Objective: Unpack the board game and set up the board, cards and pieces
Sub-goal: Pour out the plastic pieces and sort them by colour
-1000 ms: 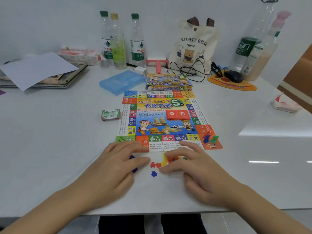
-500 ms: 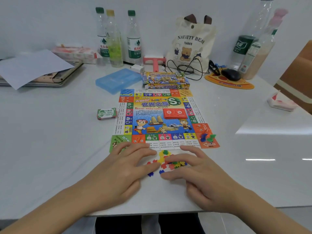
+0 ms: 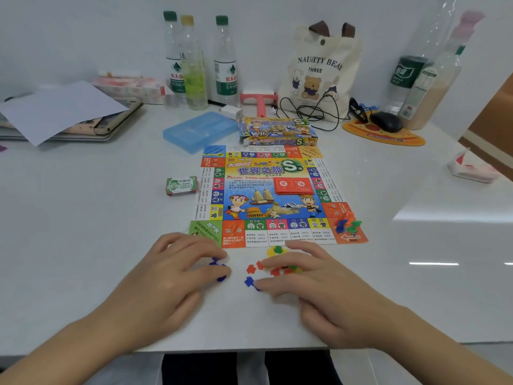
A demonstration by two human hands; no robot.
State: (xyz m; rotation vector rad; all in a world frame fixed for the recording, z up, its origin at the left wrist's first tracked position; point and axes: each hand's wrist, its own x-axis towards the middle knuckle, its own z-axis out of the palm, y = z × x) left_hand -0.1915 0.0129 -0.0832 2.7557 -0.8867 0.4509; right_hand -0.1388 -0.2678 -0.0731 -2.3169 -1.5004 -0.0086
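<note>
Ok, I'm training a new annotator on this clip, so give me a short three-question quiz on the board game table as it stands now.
1. True or false: the red card stack lies on the board.
2. Where do the pawns stand? A) on the board's orange near-right corner B) on the board's centre C) off the board altogether
3. Fill in: the left hand touches small pieces coloured ____.
Key: 1 true; 2 A; 3 blue.
</note>
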